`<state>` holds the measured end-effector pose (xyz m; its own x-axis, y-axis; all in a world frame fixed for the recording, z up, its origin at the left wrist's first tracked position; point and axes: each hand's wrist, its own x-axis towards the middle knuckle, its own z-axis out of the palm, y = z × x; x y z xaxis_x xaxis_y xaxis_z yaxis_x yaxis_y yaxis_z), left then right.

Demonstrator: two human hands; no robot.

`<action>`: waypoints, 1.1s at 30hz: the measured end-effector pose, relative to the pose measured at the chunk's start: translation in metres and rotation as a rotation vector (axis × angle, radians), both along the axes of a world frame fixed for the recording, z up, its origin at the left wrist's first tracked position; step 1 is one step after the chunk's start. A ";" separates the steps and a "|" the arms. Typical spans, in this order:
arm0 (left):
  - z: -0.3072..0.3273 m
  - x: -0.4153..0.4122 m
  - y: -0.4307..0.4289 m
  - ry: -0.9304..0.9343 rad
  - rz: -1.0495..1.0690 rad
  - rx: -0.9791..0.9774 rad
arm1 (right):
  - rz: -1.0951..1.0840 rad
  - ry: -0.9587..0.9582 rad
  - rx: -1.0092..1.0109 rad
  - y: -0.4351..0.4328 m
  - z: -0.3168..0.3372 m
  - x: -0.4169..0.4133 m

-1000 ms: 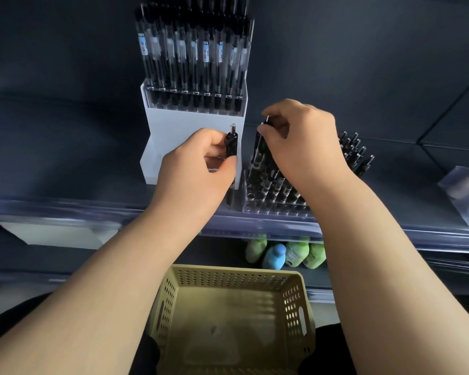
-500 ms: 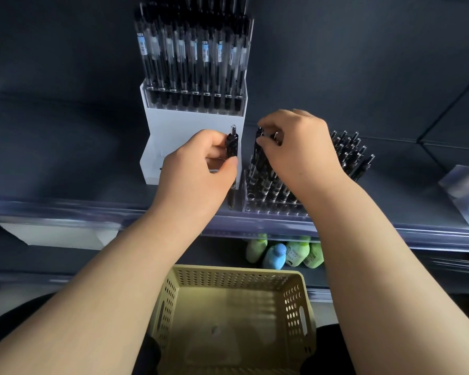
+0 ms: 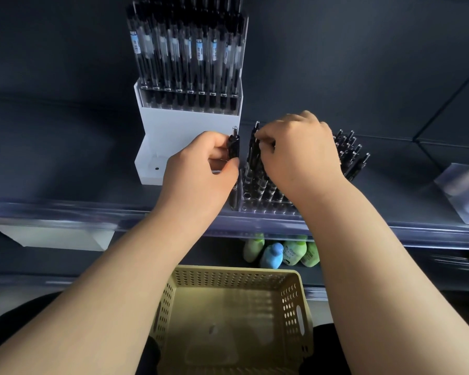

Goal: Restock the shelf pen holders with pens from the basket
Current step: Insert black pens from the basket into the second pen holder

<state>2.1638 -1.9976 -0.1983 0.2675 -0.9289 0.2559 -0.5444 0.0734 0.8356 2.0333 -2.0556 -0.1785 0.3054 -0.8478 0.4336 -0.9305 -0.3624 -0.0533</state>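
My left hand [image 3: 201, 169] grips a small bunch of black pens [image 3: 234, 147], upright, just left of the clear pen holder [image 3: 257, 204] on the shelf. My right hand [image 3: 298, 152] pinches one black pen [image 3: 253, 147] by its top at the holder's left side, its lower end down among the other pens standing there. More pen tops [image 3: 349, 150] show to the right of that hand. The beige perforated basket [image 3: 293, 299] sits below on my lap, and I see no pens in it.
A white tiered stand [image 3: 190, 147] full of clear-barrelled pens stands behind my left hand. The shelf's front rail [image 3: 65, 212] runs across. Green and blue bottles [image 3: 282, 253] stand on the lower shelf. A packaged item [image 3: 463, 190] lies at the far right.
My right hand has sunk lower and moved slightly left, carrying its pen down into the holder. My left hand has stayed in place with its pens.
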 end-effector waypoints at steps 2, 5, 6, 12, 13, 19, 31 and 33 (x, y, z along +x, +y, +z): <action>0.000 -0.001 -0.001 0.001 0.003 0.000 | -0.003 0.036 -0.003 0.002 0.000 0.002; -0.002 -0.002 -0.002 0.007 0.005 -0.008 | -0.007 0.051 0.009 0.003 0.002 0.002; -0.002 -0.002 -0.003 0.007 0.005 -0.015 | -0.005 0.051 0.014 0.003 0.003 0.002; -0.005 -0.008 -0.007 0.035 -0.009 -0.070 | 0.036 0.010 0.054 0.002 0.004 0.000; -0.005 -0.008 -0.009 0.038 -0.009 -0.076 | 0.036 0.008 0.055 0.002 0.003 -0.001; -0.010 -0.014 -0.017 0.041 -0.027 -0.077 | 0.065 -0.031 0.045 0.002 -0.002 -0.004; -0.022 -0.021 -0.032 -0.103 0.022 0.059 | 0.117 -0.117 -0.018 0.001 -0.004 -0.013; -0.024 -0.022 -0.034 -0.138 0.028 0.091 | 0.130 -0.132 -0.033 0.001 -0.005 -0.015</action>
